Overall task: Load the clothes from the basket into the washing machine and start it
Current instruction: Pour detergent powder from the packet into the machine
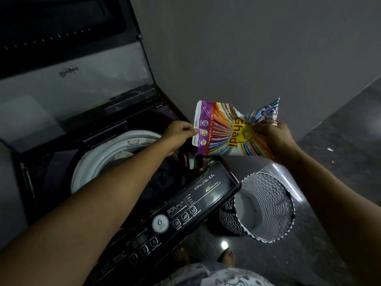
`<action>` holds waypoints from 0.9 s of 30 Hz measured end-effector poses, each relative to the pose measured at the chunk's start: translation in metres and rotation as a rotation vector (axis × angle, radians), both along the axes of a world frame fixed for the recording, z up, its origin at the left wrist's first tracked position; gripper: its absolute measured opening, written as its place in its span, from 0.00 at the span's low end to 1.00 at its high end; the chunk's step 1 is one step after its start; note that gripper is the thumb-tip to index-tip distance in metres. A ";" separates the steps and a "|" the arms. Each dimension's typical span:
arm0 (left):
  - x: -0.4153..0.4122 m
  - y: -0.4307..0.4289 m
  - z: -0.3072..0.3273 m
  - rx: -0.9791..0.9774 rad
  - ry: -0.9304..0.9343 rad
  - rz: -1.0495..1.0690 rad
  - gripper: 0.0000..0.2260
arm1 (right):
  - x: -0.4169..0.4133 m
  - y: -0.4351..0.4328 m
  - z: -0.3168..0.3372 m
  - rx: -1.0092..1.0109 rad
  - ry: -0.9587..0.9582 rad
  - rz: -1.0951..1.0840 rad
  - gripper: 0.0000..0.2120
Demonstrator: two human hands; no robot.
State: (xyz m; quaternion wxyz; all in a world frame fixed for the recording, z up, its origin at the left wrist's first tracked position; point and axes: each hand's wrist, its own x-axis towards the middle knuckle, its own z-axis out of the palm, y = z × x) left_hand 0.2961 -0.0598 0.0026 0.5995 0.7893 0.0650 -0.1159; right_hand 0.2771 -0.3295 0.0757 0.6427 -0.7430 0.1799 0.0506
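A colourful detergent packet [228, 131] hangs tilted over the open top-loading washing machine [115, 153]. My left hand [178, 135] pinches the packet's lower open corner. My right hand [274, 139] grips its crumpled upper end. White powder streams from that corner into the detergent compartment [190, 162] at the drum's right edge. Clothes [158, 178] lie inside the drum, partly hidden by my left forearm. The zigzag-patterned laundry basket [266, 207] stands on the floor right of the machine and shows only its white inside.
The machine's lid [72, 58] stands raised at the back. Its control panel [165, 221] with dial and numbered buttons faces me. A grey wall runs behind. My bare feet [206, 256] stand on the dark floor, where small white scraps [329, 149] lie at right.
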 end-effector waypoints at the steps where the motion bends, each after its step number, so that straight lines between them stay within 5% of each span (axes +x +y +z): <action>1: 0.000 0.001 0.000 0.000 -0.004 0.000 0.06 | 0.001 0.000 0.000 -0.004 -0.010 0.001 0.07; 27: -0.005 -0.002 -0.008 -0.017 0.007 -0.037 0.07 | -0.001 -0.010 -0.005 -0.058 0.009 0.036 0.07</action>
